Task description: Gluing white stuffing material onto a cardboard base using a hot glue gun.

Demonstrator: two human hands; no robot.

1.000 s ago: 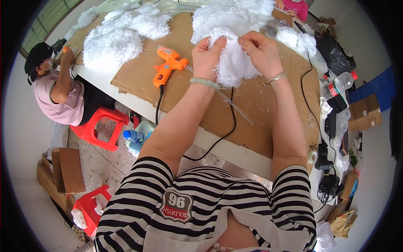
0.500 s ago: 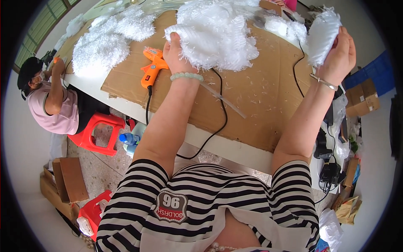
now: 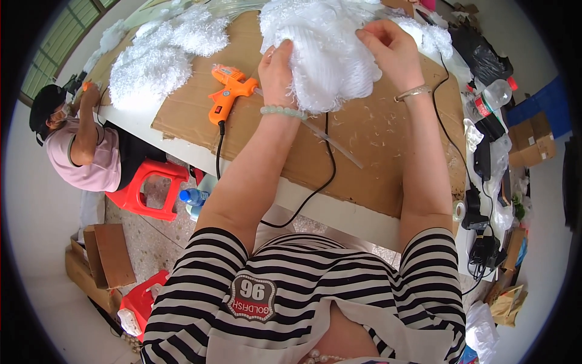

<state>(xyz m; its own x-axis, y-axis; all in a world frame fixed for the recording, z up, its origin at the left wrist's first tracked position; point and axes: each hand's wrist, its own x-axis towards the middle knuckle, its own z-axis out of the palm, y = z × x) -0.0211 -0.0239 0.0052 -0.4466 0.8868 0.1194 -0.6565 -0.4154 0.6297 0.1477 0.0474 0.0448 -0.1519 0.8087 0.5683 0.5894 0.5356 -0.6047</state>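
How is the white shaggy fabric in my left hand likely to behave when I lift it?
The white shaggy fabric will probably flop, since it drapes in soft folds beside your left hand. It seems light for its size, judging by its loose, airy texture. Its stray, thread-like fringe could snag.

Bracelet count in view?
2: a pale green beaded bracelet at the wrist of the left hand, and a silver bracelet at the wrist of the right hand. Others may be hidden.
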